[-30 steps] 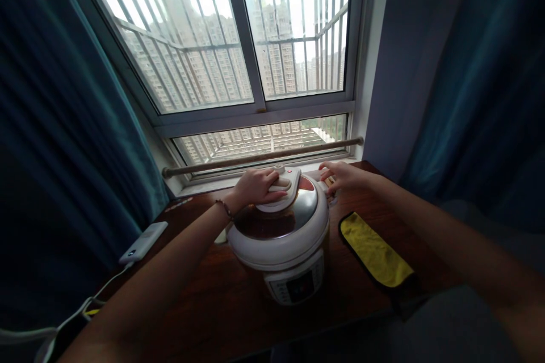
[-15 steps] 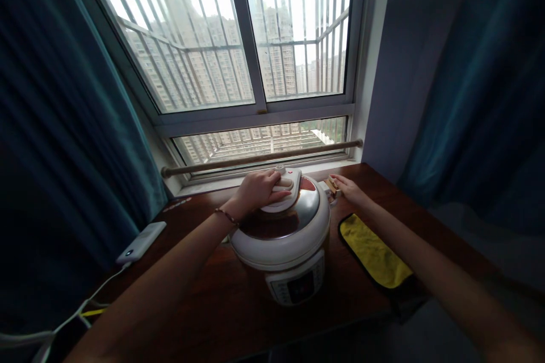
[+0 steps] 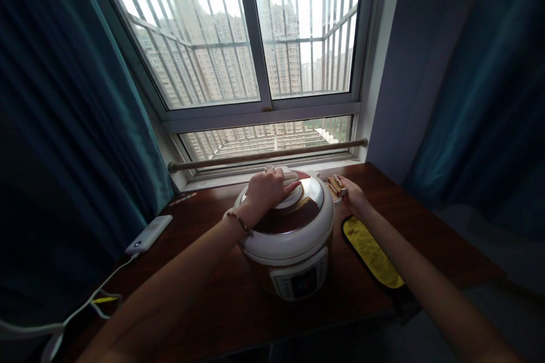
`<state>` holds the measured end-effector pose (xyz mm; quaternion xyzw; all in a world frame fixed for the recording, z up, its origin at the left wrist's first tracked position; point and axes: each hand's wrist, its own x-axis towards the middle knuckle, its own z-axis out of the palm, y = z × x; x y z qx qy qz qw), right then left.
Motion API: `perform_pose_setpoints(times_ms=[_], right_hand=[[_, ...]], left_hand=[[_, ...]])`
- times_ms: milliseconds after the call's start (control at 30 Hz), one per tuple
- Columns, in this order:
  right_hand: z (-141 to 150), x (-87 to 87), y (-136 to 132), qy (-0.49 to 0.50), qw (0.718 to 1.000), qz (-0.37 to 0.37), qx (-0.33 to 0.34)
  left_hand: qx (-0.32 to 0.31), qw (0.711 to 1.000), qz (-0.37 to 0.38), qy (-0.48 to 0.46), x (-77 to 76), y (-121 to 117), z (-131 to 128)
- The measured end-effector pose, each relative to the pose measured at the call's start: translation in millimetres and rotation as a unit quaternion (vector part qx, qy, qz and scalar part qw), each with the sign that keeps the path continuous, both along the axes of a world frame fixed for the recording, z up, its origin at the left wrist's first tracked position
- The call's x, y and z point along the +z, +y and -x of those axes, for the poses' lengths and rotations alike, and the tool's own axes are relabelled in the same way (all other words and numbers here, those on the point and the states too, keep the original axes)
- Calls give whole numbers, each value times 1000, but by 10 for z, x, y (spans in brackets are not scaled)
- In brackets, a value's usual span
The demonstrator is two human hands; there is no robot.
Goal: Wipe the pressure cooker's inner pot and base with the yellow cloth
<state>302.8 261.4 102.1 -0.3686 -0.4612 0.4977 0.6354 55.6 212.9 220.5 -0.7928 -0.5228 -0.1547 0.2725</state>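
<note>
A white and brown electric pressure cooker (image 3: 289,249) stands on the dark wooden table, its control panel facing me. My left hand (image 3: 266,193) is closed round the handle (image 3: 291,176) on top of its glossy lid (image 3: 293,215). At the cooker's right side, my right hand (image 3: 352,195) grips a small tan-and-white piece (image 3: 336,186). I cannot tell whether that piece is part of the cooker or separate. Below my right hand lies a folded yellow cloth (image 3: 372,255) with a black edge, partly covered by my forearm.
A white power bank (image 3: 149,235) with a white cable (image 3: 102,289) lies at the left. Behind the table (image 3: 426,238) are a horizontal rail (image 3: 272,156) and a barred window. Blue curtains (image 3: 85,96) hang at both sides.
The lid handle has turned under my left hand, and its white base now sits differently. My right hand still holds the tan-and-white piece. The view has shifted slightly.
</note>
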Motion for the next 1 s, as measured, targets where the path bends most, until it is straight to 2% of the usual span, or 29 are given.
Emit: perform_pose_setpoints(times_ms=[167,267,400,467,567,633,667,733,833,1000], right_hand=[[-1,0,9,-40,999,3,-14],[-7,-7,18,-60,998,5,-20],[-15,-3,10,-57,998,3,-19],[-13,-5,9,-49,999,0,-22],[-4,-22,22,-40,999,-3,-31],[3,-39,34,-38,998,-5,-39],[7,-48,40,-39,998,-5,-41],[14,-67,52,-43,998,-6,-44],[32,-92,70,-50,998,-6,-48],[100,-86,89,-99,992,-14,-72]], left_hand=[[-16,1000,-8,-24,-24,-10,-21],[-31,998,10,-44,9,-35,13],[-80,988,17,-134,31,-182,312],[-81,968,-9,-238,-96,-291,583],[5,904,-56,-424,-532,-419,978],[52,857,-21,-512,-893,-448,1133],[56,834,9,-549,-1055,-447,1167],[44,793,24,-607,-1291,-422,1164],[16,763,-11,-647,-1404,-380,1076],[2,746,-54,-664,-1359,-371,991]])
